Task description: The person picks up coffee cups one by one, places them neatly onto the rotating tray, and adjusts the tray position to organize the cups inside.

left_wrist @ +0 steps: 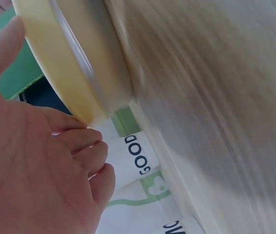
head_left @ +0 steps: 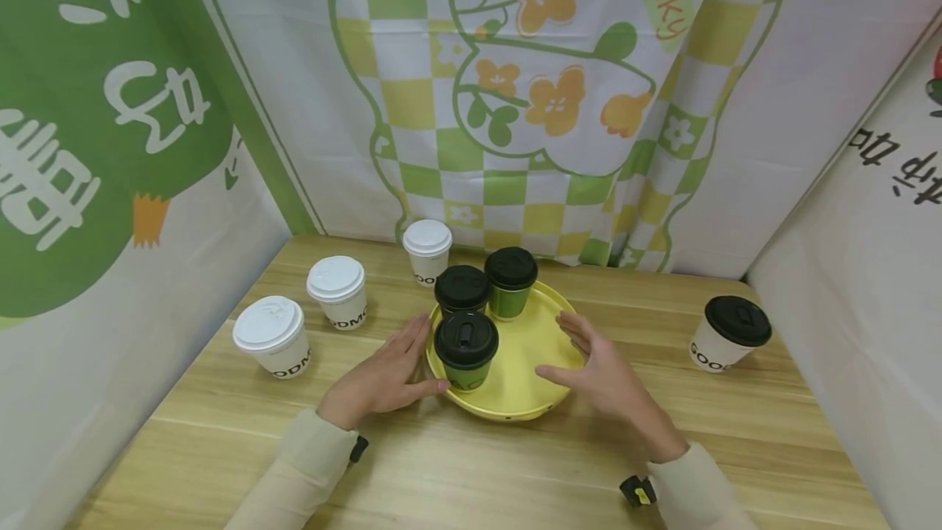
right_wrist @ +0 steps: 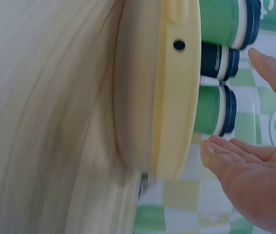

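Note:
A round yellow tray (head_left: 526, 362) holds three lidded paper cups on its left and back: a green cup (head_left: 468, 375) in front, a dark cup (head_left: 461, 291) behind it, and another green cup (head_left: 509, 299) at the back. My left hand (head_left: 383, 370) rests against the tray's left rim, thumb toward the front and fingers toward the back. In the left wrist view, the thumb and fingertips lie right at the yellow rim (left_wrist: 62, 68). Over the tray's right edge my right hand (head_left: 599, 366) is held with thumb and fingers spread, nothing between them; the right wrist view shows it beside the cups.
White cups with white lids stand left of the tray: one near (head_left: 275, 342), one farther back (head_left: 338, 297), and one behind the tray (head_left: 428, 252). At the far right is a white cup with a black lid (head_left: 732, 334). Printed cloth walls (head_left: 530, 211) border the wooden table (head_left: 434, 481).

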`<state>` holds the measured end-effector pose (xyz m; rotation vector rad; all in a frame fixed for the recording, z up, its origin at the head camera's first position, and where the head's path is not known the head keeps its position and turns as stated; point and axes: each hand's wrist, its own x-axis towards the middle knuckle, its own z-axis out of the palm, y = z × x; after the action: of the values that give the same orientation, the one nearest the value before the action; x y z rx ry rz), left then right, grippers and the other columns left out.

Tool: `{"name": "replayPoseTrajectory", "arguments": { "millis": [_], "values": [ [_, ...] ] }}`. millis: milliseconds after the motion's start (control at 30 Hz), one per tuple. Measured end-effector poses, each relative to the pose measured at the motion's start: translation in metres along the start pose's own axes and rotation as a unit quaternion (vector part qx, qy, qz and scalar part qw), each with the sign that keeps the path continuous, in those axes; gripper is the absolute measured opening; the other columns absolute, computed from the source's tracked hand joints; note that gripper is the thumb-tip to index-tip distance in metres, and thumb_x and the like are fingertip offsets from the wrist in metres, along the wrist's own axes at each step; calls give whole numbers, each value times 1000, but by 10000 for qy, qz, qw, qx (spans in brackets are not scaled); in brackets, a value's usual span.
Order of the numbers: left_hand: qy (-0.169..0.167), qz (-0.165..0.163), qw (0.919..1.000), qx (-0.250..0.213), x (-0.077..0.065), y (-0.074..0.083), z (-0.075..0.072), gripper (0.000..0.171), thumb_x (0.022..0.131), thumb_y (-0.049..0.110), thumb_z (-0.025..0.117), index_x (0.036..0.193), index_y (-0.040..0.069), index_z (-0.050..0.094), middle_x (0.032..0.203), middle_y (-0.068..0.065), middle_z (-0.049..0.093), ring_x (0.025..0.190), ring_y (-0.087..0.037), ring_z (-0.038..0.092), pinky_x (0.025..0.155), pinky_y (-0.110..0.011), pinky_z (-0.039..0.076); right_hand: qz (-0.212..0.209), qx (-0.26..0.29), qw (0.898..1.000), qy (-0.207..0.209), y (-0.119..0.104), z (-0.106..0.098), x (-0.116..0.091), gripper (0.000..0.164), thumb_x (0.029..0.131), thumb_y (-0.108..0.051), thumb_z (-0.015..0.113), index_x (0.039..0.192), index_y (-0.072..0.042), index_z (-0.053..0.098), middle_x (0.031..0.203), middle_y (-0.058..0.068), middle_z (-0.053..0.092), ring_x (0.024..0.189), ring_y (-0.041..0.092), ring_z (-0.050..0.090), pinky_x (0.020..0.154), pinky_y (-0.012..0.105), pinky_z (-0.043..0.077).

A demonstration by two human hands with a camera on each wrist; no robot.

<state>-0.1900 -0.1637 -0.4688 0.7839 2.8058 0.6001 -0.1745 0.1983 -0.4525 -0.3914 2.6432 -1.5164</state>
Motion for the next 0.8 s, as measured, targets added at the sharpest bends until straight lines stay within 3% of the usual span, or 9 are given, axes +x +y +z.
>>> {"name": "replayPoseTrajectory", "arguments": {
  "millis": [267,500,800],
  "values": [
    [-24,-20,10000,9,1,-2,2,105,102,62,60,168,-3,11,177,-23,8,165,-39,13,135,-57,19,336,-453,9980,292,13,-32,-23,104,87,-49,86,164,-5,31,168,23,38,155,45,39,125,54,38],
    [-52,-20,10000,30,1,-4,4,105,102,64,58,168,-2,10,177,-23,7,166,-39,12,135,-56,19,578,-830,9941,404,30,-60,-48,102,92,-49,81,166,-4,27,169,23,36,156,45,37,123,51,37],
    [-28,47,10000,20,3,-4,3,105,102,62,59,168,-3,10,177,-24,7,166,-39,11,135,-56,18,1319,-1113,9833,584,50,-87,-80,106,94,-51,78,167,-1,21,168,28,35,153,50,39,121,56,37]
  ]
}}
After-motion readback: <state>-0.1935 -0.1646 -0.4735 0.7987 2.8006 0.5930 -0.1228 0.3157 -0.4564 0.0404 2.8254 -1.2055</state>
